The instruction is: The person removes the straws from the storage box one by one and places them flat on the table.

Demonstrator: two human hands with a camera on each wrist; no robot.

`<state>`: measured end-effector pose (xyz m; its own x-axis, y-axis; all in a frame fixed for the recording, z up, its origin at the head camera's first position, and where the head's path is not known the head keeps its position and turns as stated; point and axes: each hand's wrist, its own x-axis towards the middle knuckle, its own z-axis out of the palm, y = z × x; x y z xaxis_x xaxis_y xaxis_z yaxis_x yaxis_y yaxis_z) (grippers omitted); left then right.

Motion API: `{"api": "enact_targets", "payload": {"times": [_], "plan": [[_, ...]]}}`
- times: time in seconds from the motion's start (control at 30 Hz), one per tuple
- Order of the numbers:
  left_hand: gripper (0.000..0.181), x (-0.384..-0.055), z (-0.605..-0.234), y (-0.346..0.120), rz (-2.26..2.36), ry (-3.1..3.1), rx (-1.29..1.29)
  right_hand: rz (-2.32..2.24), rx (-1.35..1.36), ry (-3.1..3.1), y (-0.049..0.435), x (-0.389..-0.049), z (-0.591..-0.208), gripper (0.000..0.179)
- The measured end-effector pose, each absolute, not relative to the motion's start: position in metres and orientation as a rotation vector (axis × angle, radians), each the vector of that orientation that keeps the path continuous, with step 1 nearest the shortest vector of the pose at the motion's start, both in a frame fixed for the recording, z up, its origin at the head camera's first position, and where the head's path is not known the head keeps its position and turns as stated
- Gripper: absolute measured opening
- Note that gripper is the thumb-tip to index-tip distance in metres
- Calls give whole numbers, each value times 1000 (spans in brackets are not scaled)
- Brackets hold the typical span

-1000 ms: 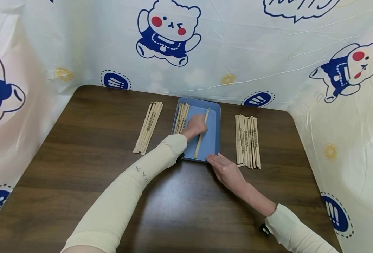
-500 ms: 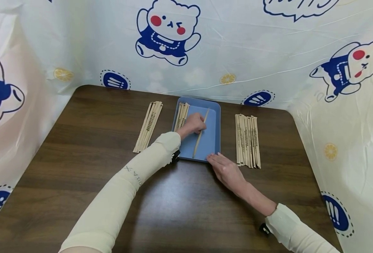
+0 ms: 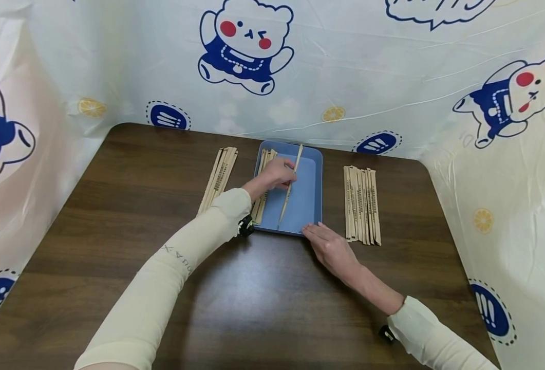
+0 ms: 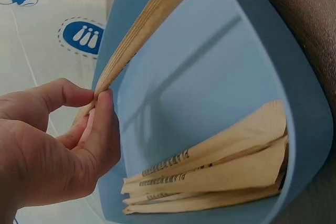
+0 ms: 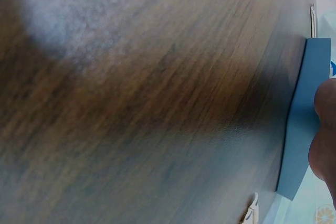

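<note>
My left hand (image 3: 279, 173) pinches a slim, brown paper-wrapped stick (image 4: 144, 30) between thumb and fingers. The stick slants above a blue tray (image 3: 308, 205), casting a shadow on its floor. Several more wrapped sticks (image 4: 215, 156) with dark printing lie side by side along the tray's left side, partly hidden by the left hand in the head view. At the tray's near right corner, my right hand (image 3: 332, 252) holds the rim. In the right wrist view only part of that hand (image 5: 326, 135) shows, against the tray's outer wall (image 5: 304, 114).
Left of the tray lies a bundle of wrapped sticks (image 3: 219, 174), partly covered by the left sleeve. A wider row of wrapped sticks (image 3: 362, 205) lies to the right. They all rest on a dark wooden table (image 3: 263, 308). A printed sheet (image 3: 337, 67) hangs behind it.
The left hand has moved leftward and up with the pinched stick, which now stands higher over the tray. The right hand has stayed at the tray's corner.
</note>
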<state>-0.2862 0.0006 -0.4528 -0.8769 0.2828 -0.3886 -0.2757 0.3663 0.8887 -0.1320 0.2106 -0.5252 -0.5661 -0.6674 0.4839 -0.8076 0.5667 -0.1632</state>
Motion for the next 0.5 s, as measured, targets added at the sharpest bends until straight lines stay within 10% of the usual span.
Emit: {"api": "enact_targets", "payload": {"times": [0.5], "plan": [[51, -288, -427, -39, 1554, 2125, 45, 525, 1207, -2422, 211, -132, -525, 35]]}}
